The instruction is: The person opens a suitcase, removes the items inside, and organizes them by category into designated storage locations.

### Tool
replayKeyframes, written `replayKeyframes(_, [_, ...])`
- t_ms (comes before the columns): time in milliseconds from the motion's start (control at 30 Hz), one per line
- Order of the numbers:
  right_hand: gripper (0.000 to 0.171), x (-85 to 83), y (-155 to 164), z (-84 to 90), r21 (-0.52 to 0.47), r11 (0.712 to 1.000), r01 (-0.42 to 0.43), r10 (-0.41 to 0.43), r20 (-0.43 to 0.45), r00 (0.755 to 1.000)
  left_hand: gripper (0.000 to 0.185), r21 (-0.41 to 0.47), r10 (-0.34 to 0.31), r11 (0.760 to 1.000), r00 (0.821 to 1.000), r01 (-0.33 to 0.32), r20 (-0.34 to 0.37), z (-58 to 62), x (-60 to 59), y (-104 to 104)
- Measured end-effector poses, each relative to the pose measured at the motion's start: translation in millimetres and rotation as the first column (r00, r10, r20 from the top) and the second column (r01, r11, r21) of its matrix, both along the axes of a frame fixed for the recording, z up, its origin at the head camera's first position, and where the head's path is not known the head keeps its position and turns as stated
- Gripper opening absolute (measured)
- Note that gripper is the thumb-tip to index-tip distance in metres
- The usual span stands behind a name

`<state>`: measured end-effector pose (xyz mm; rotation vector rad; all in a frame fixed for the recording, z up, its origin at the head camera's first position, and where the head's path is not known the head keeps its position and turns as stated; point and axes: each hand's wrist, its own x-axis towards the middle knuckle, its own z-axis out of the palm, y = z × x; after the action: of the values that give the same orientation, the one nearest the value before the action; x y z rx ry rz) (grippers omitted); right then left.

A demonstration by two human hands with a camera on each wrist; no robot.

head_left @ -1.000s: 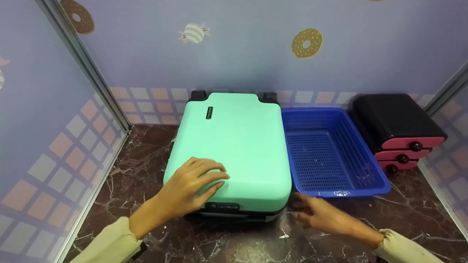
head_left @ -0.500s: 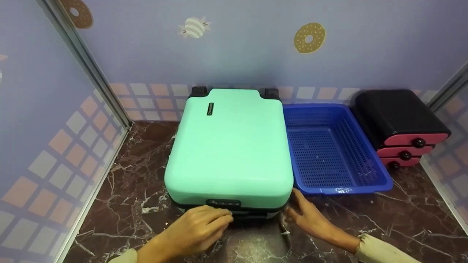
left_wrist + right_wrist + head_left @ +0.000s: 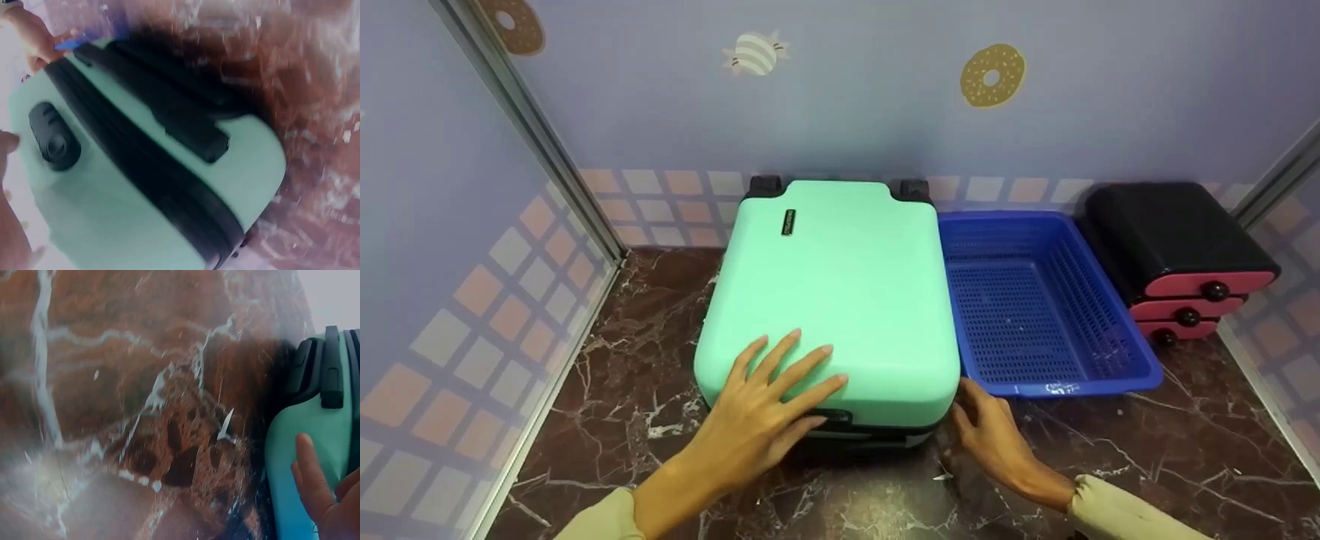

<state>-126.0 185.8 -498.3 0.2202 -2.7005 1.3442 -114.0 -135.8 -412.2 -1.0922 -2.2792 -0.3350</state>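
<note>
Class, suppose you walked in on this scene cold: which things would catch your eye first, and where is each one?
The mint-green suitcase lies flat in the middle of the dark marble table, with the left hand spread on its near end and the right hand at its near right corner. Beside it on the right sits a blue basket, then a black and pink drawer unit.

the left hand (image 3: 769,409) has moved from the front edge back onto the mint suitcase (image 3: 840,285) lid, fingers spread.

i see the mint suitcase (image 3: 140,225) on its side on the dark marble floor (image 3: 315,84), black zipper band (image 3: 140,169) and handle (image 3: 185,121) showing, a round black lock (image 3: 54,145), and a hand (image 3: 34,36) at its far corner.
</note>
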Motion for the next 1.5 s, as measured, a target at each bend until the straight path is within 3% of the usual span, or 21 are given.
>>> replayKeyframes(100, [0.031,-1.4,1,-1.2,-0.027,1.0,-0.003,0.003,0.005,1.0,0.067,-0.043,0.039,0.998,0.999,-0.037,0.038,5.1,-2.6,0])
replayKeyframes(267, [0.027,1.5,4,2.7,-0.209,0.978,-0.021,0.046,0.113,0.992,0.063,-0.091,0.07,0.994,0.994,-0.062,0.082,20.5,-7.8,0])
replayKeyframes(333, [0.027,2.6,5,6.0,-0.224,0.974,-0.04,0.07,0.128,0.989,0.063,-0.106,0.085,0.992,0.99,-0.074,0.111,26.1,-9.5,0])
replayKeyframes(533, [0.032,5.1,19,16.3,-0.097,0.975,-0.202,0.207,0.042,0.977,0.063,-0.137,0.101,0.987,0.984,-0.081,0.148,31.9,-9.7,-1])
replayKeyframes(633, [0.03,6.5,30,22.1,-0.011,0.94,-0.341,0.341,-0.024,0.94,0.062,-0.139,0.105,0.987,0.983,-0.084,0.152,32.3,-9.8,-2])
replayKeyframes(733, [0.03,6.6,36,27.9,0.056,0.88,-0.471,0.474,-0.064,0.878,0.063,-0.138,0.106,0.987,0.982,-0.084,0.157,32.8,-11.0,-3])
replayKeyframes(933, [0.023,7.6,30,36.7,0.302,0.754,-0.583,0.646,-0.181,0.742,0.062,-0.146,0.104,0.986,0.984,-0.082,0.147,34.9,-14.5,-1])
replayKeyframes(1067, [0.018,10.2,19,40.2,0.361,0.674,-0.644,0.728,-0.175,0.663,0.063,-0.152,0.095,0.986,0.984,-0.073,0.148,33.8,-13.6,-1])
replayKeyframes(1167, [0.02,11.6,11,41.0,0.375,0.652,-0.66,0.75,-0.187,0.635,0.063,-0.15,0.097,0.986,0.984,-0.074,0.151,32.2,-12.5,0])
replayKeyframes(1500, [0.015,19.1,-15,33.3,0.47,0.63,-0.618,0.766,-0.247,0.593,0.064,-0.145,0.098,0.987,0.983,-0.075,0.156,24.2,-10.9,2])
